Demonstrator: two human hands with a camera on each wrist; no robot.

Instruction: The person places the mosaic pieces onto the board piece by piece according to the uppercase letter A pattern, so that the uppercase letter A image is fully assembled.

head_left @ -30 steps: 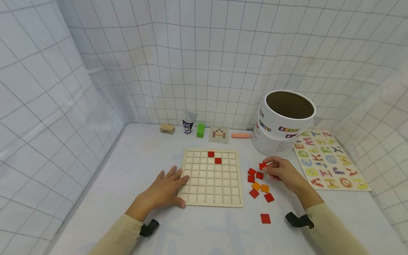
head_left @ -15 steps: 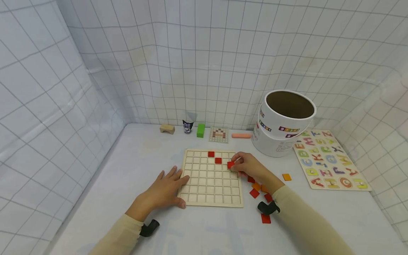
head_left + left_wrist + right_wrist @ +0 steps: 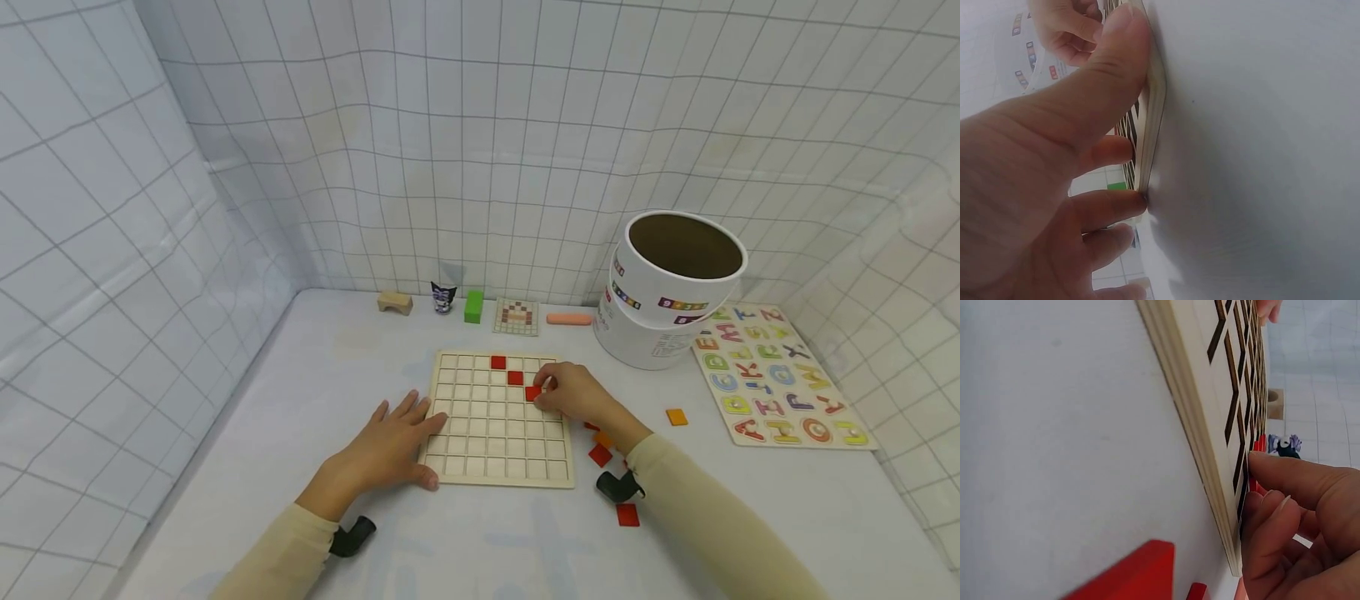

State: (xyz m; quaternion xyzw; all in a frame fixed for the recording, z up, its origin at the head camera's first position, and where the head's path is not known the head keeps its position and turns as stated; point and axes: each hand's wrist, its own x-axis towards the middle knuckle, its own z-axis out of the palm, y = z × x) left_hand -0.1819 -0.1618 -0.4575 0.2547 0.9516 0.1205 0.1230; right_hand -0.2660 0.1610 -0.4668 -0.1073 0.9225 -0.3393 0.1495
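Observation:
A wooden grid board [image 3: 480, 454] lies flat on the white table. Two red tiles [image 3: 497, 362] sit in its upper cells in a diagonal. My right hand [image 3: 573, 396] pinches a third red tile [image 3: 532, 393] down at the cell below and right of them; the right wrist view shows the fingertips [image 3: 1272, 475] against the board's face [image 3: 1210, 369]. My left hand [image 3: 390, 446] lies with straight fingers on the board's left edge, its thumb [image 3: 1104, 81] pressed against the board's side [image 3: 1155, 112]. Loose red and orange tiles [image 3: 600, 454] lie right of the board, partly hidden by my right forearm.
A white cardboard tub [image 3: 667, 287] stands tilted at the back right beside an alphabet puzzle [image 3: 772, 375]. Along the back wall sit a wooden arch [image 3: 394, 302], a small figure [image 3: 443, 297], a green block [image 3: 473, 306], a pattern card [image 3: 516, 317] and a pink stick [image 3: 569, 318]. A single orange tile [image 3: 677, 417] lies apart.
My right hand carried a red tile from the loose pile leftward over the board and lowered it to a cell. An orange tile now lies apart at the right. The left hand stayed put.

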